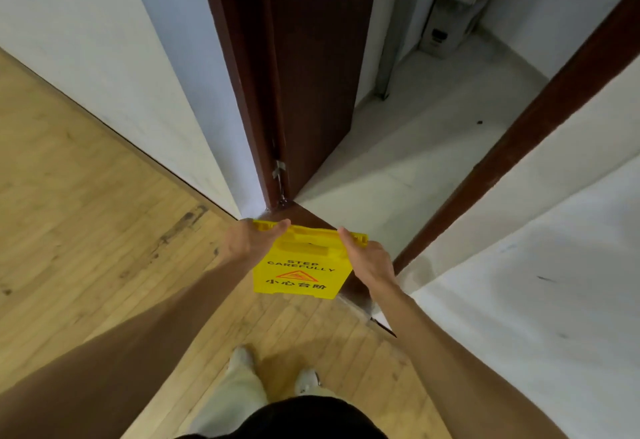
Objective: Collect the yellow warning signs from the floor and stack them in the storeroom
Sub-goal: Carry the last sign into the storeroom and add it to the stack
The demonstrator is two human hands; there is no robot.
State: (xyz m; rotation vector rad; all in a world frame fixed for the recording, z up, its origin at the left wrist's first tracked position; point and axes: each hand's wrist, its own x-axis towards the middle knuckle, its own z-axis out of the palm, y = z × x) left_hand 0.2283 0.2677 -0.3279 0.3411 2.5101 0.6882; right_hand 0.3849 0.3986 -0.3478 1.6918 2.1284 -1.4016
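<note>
A folded yellow warning sign (298, 270) reading "STEP CAREFULLY" with a red triangle hangs in front of me, above the wooden floor at a doorway threshold. My left hand (251, 241) grips the sign's top left corner. My right hand (370, 260) grips its top right corner. Both arms reach forward, and the sign's printed face is turned up toward me.
A dark brown door (311, 75) stands open inward just ahead, with its frame (519, 158) on the right. Beyond it lies a pale tiled floor (398, 161) with grey equipment (450, 12) at the back. White walls flank the doorway. My feet stand on the wooden floor (86, 230).
</note>
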